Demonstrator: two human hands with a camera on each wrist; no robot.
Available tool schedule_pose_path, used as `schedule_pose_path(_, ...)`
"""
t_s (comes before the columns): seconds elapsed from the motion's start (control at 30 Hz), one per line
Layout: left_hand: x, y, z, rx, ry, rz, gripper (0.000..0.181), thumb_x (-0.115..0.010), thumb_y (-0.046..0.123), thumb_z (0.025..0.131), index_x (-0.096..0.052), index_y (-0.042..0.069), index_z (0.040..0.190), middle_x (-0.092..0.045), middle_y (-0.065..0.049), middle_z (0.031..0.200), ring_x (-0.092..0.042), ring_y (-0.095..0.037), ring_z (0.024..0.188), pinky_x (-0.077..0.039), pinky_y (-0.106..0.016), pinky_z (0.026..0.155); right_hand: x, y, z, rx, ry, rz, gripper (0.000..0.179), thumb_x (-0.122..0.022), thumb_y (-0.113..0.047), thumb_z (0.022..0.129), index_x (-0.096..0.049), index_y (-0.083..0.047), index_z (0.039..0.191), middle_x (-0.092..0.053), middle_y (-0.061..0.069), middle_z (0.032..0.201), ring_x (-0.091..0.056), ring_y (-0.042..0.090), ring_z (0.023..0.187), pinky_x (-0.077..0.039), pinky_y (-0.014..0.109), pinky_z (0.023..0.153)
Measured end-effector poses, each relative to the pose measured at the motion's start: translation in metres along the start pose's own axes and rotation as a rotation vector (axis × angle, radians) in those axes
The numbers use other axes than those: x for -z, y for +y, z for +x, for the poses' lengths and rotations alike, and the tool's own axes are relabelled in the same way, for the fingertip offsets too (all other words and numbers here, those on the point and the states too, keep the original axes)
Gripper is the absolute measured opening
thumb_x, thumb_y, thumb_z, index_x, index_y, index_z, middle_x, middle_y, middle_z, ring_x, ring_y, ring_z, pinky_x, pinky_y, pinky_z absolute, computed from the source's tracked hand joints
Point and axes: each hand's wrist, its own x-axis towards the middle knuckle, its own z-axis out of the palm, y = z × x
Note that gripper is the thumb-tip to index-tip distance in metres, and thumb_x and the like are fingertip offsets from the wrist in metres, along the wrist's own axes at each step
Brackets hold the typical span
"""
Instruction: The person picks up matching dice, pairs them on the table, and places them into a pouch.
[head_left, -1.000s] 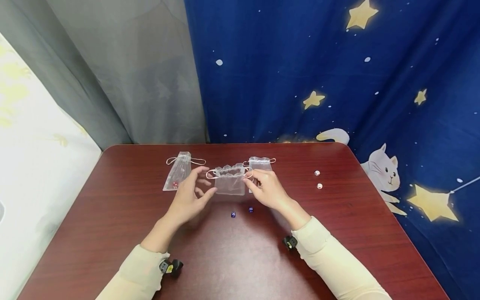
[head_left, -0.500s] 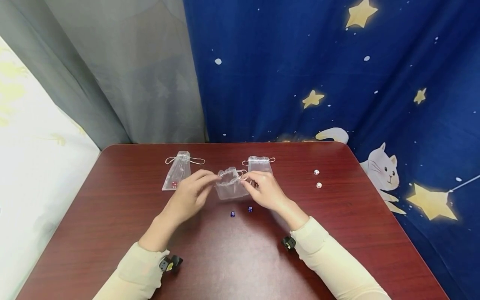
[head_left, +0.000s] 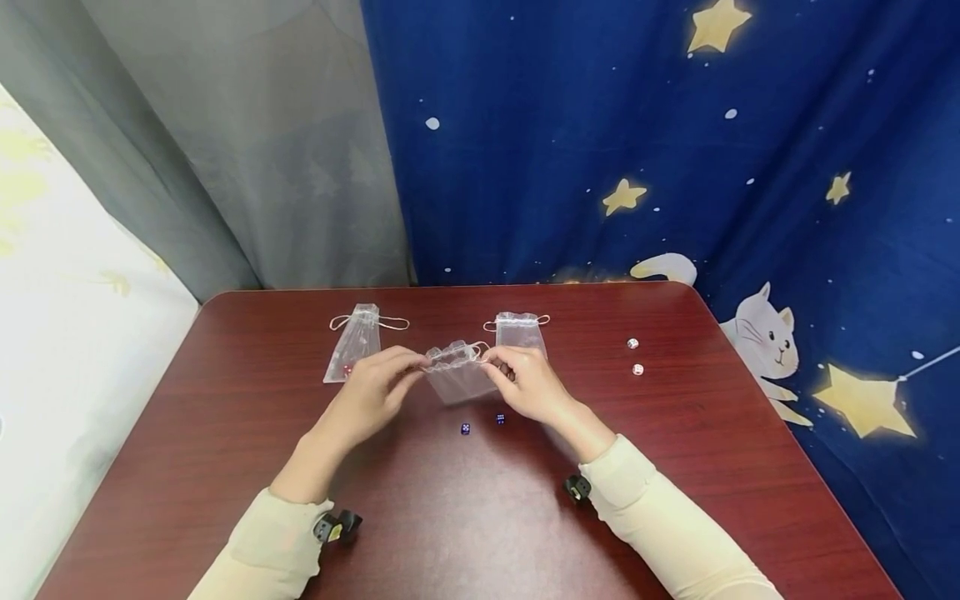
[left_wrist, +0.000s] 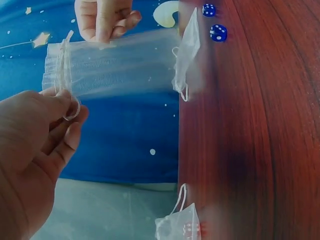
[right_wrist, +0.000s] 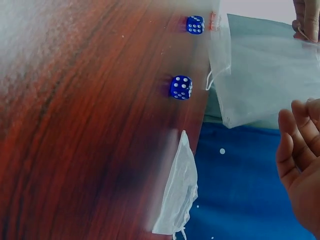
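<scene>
A sheer white drawstring bag [head_left: 459, 385] is held up over the middle of the table, its gathered mouth uppermost and slightly parted. My left hand [head_left: 375, 385] pinches the left side of that mouth; in the left wrist view its thumb presses beside the drawstring loop [left_wrist: 73, 111]. At the opposite side, my right hand [head_left: 531, 385] pinches the bag's edge near the cord. No dice show through the bag's fabric [right_wrist: 270, 75]. Just nearer to me, two blue dice [head_left: 466, 429] lie on the tabletop, below the bag.
To the left lies another sheer bag [head_left: 362, 337] with red dice [head_left: 348, 369] inside. Behind my right hand lies a third bag [head_left: 520, 332], partly covered by it. Two white dice [head_left: 633, 343] sit toward the right of the dark red table [head_left: 247, 433]. Curtains hang behind the far edge.
My left hand's spread fingers have closed on the bag's left side, which has swung lower and nearer. My right hand keeps its hold with little movement. The dice stay where they were.
</scene>
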Motion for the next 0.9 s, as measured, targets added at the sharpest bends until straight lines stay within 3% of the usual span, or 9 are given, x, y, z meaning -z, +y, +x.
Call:
schedule_pose_path(0.3, 0.0064, -0.0005, 0.0004, -0.037, 0.061, -0.021, 0.024, -0.072, -0.014, 0.084, -0.073, 0.001, 0.103, -0.072, -0.004, 0.097, -0.069, -0.020, 0.090, -0.052, -0.021, 0.085, -0.0029, -0.0023, 0.0005, 0.021, -0.031, -0.003, 0.006, -0.068, -0.011, 0.096, -0.073, -0.009, 0.093, -0.059, -0.006, 0.070, -0.050, 0.003, 0.060, -0.044, 0.019, 0.054)
schedule_pose_path(0.47, 0.0082, -0.0030, 0.0003, -0.065, 0.062, -0.019, 0.026, -0.068, -0.017, 0.085, -0.072, -0.001, 0.105, -0.071, -0.006, 0.099, -0.068, -0.021, 0.092, -0.050, -0.021, 0.088, -0.0023, -0.0051, 0.0011, 0.018, -0.055, 0.006, 0.005, -0.070, -0.012, 0.095, -0.072, -0.008, 0.093, -0.061, -0.005, 0.073, -0.053, 0.005, 0.063, -0.046, 0.020, 0.057)
schedule_pose_path(0.67, 0.0093, -0.0061, -0.0001, -0.101, 0.040, 0.048, 0.030, -0.065, -0.021, 0.083, -0.071, -0.001, 0.104, -0.070, -0.007, 0.099, -0.067, -0.022, 0.093, -0.054, -0.032, 0.088, -0.0025, -0.0052, -0.0018, -0.007, -0.095, -0.008, 0.006, -0.072, -0.015, 0.093, -0.072, -0.009, 0.094, -0.063, -0.006, 0.075, -0.055, 0.006, 0.065, -0.047, 0.021, 0.060)
schedule_pose_path(0.9, 0.0090, -0.0096, -0.0015, -0.140, 0.058, 0.109, 0.034, -0.066, -0.024, 0.078, -0.071, -0.002, 0.104, -0.069, -0.009, 0.098, -0.067, -0.026, 0.092, -0.056, -0.040, 0.086, -0.0061, -0.0039, -0.0065, 0.005, -0.155, -0.032, 0.007, -0.073, -0.018, 0.093, -0.071, -0.012, 0.090, -0.061, -0.009, 0.072, -0.054, 0.004, 0.061, -0.046, 0.018, 0.057)
